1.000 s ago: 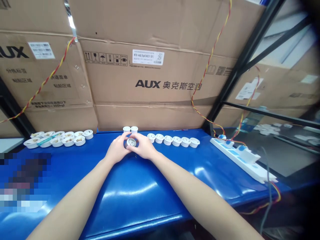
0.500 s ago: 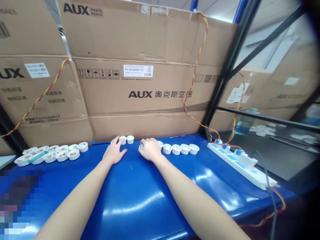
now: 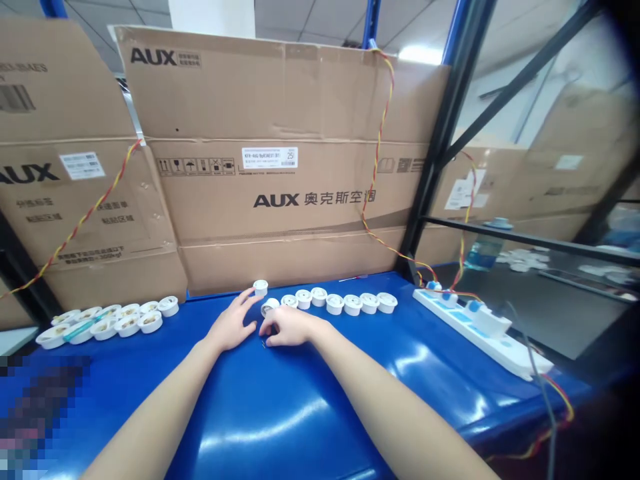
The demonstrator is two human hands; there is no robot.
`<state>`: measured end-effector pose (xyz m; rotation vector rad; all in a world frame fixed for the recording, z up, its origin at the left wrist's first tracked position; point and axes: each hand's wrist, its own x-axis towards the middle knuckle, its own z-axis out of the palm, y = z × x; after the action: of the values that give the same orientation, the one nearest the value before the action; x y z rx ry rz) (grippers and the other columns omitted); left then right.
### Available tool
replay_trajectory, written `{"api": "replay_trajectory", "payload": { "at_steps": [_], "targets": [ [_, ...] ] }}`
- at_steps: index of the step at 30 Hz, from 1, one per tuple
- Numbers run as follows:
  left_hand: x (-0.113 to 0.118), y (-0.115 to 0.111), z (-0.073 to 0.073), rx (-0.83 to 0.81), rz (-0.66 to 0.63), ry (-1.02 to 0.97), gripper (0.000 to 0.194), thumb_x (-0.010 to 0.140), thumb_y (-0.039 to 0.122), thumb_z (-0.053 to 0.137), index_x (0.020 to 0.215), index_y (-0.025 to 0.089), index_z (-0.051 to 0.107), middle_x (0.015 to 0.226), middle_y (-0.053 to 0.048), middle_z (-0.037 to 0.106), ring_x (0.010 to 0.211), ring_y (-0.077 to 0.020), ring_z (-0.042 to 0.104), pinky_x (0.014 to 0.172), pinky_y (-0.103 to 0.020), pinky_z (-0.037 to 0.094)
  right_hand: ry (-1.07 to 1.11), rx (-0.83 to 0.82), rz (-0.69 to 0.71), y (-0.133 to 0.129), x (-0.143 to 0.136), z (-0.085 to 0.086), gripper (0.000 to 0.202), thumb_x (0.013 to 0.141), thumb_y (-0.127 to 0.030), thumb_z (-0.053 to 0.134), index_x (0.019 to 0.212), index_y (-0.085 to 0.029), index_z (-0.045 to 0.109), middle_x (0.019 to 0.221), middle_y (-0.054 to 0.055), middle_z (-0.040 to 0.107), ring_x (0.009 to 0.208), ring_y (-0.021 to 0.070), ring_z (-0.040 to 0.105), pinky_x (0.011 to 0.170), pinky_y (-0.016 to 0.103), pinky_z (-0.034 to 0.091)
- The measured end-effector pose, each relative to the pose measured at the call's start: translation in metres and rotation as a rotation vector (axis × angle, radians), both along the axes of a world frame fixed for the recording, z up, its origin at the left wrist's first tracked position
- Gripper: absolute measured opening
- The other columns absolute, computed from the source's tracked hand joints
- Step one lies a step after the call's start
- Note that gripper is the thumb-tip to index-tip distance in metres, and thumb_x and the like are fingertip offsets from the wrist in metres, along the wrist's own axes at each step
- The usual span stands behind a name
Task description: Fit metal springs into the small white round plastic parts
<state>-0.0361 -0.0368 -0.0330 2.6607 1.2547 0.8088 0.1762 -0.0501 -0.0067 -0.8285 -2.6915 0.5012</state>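
Note:
My left hand (image 3: pixel 231 325) is open above the blue table, its fingers stretched forward. Its fingertips reach the side of a small round white cup (image 3: pixel 261 288) near the cardboard; whether they touch it I cannot tell. My right hand (image 3: pixel 290 325) is low over the table with fingers curled and thumb and index fingertip close together. Beside those tips lie tiny thin metal pins (image 3: pixel 263 345); whether any is pinched is too small to see. Another white cup (image 3: pixel 270 305) sits just beyond my right hand, partly covered by it, at the left end of a row of white cups (image 3: pixel 353 305).
Several white cups with brownish contents (image 3: pixel 127 325) stand at the left, a teal pen-like stick (image 3: pixel 85 325) across them. Large cardboard panels (image 3: pixel 300 113) rise behind the blue table (image 3: pixel 260 413). A white power strip (image 3: pixel 480 333) with cables lies at the right by a black frame.
My right hand has come down and left from the row to the pins, uncovering several cups. Only one cup shows by my left fingertips, where two were. The camera view has tilted up.

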Motion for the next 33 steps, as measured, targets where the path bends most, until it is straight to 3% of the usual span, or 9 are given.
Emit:
{"api": "replay_trajectory", "payload": {
  "at_steps": [2,7,11,15,19,22,25,29,33],
  "targets": [
    [0.002,0.000,0.002,-0.020,-0.082,0.058,0.065,0.079,0.018,0.052,0.141,0.031,0.037,0.154,-0.001,0.025,0.138,-0.0254,0.032,0.111,-0.039,0.034,0.032,-0.035,-0.011,0.002,0.001,-0.002,0.020,0.074,-0.024,0.067,0.092,-0.018,0.074,0.082,0.001,0.070,0.069,0.0122,0.059,0.065,0.021,0.043],
    [0.017,0.010,0.005,-0.054,-0.192,0.103,0.060,0.085,0.023,0.049,0.143,0.029,0.036,0.155,-0.003,0.025,0.139,-0.0248,0.030,0.114,-0.041,0.029,0.087,-0.163,-0.058,0.002,0.000,-0.005,0.011,0.072,-0.021,0.066,0.080,-0.016,0.073,0.075,0.000,0.069,0.065,0.0106,0.059,0.063,0.020,0.043],
    [0.032,0.016,0.008,-0.105,-0.216,0.065,0.048,0.081,0.027,0.056,0.129,0.026,0.051,0.144,-0.006,0.043,0.130,-0.0245,0.043,0.108,-0.038,0.038,0.056,-0.199,-0.094,0.003,0.003,-0.003,0.015,0.070,-0.024,0.069,0.082,-0.017,0.073,0.073,0.000,0.068,0.065,0.0110,0.059,0.060,0.019,0.043],
    [0.031,0.010,0.010,-0.125,-0.106,-0.050,0.031,0.078,0.027,0.058,0.108,0.025,0.061,0.112,-0.004,0.065,0.102,-0.0221,0.061,0.089,-0.032,0.048,0.040,-0.170,-0.076,0.004,0.004,-0.002,0.022,0.071,-0.026,0.069,0.091,-0.018,0.073,0.079,0.000,0.069,0.067,0.0116,0.060,0.061,0.019,0.042],
    [0.014,0.001,0.007,-0.132,0.085,-0.106,0.024,0.082,0.038,0.053,0.101,0.026,0.064,0.101,-0.002,0.069,0.094,-0.0236,0.061,0.082,-0.034,0.047,0.032,-0.111,-0.037,0.001,0.000,-0.001,0.023,0.074,-0.029,0.069,0.094,-0.020,0.074,0.080,0.001,0.070,0.067,0.0119,0.060,0.061,0.020,0.041],
    [0.005,-0.002,0.001,-0.168,0.176,-0.129,0.030,0.086,0.048,0.047,0.092,0.026,0.066,0.095,-0.002,0.070,0.095,-0.0244,0.061,0.082,-0.035,0.047,0.019,-0.090,-0.020,-0.001,-0.004,0.000,0.022,0.075,-0.029,0.069,0.095,-0.020,0.074,0.080,0.001,0.070,0.067,0.0123,0.060,0.062,0.021,0.041],
    [0.002,0.000,-0.005,-0.158,0.194,-0.149,0.037,0.086,0.053,0.046,0.094,0.024,0.067,0.100,-0.004,0.070,0.103,-0.0258,0.059,0.089,-0.037,0.045,0.011,-0.086,-0.030,-0.004,-0.007,0.001,0.019,0.076,-0.028,0.069,0.093,-0.020,0.075,0.079,0.001,0.070,0.067,0.0127,0.060,0.062,0.021,0.041],
    [0.002,0.001,-0.009,-0.103,0.212,-0.227,0.044,0.087,0.052,0.047,0.118,0.022,0.057,0.123,-0.008,0.061,0.115,-0.0269,0.053,0.099,-0.041,0.040,0.019,-0.105,-0.059,-0.006,-0.008,0.001,0.018,0.076,-0.027,0.069,0.090,-0.019,0.075,0.080,0.002,0.070,0.067,0.0127,0.060,0.062,0.021,0.041],
    [0.002,-0.006,-0.007,-0.074,0.220,-0.295,0.044,0.089,0.050,0.045,0.120,0.020,0.053,0.123,-0.009,0.058,0.116,-0.0256,0.052,0.100,-0.042,0.040,0.031,-0.143,-0.108,-0.006,-0.009,-0.001,0.017,0.074,-0.027,0.070,0.089,-0.018,0.074,0.078,0.002,0.070,0.066,0.0128,0.060,0.062,0.022,0.042]
  ]
}}
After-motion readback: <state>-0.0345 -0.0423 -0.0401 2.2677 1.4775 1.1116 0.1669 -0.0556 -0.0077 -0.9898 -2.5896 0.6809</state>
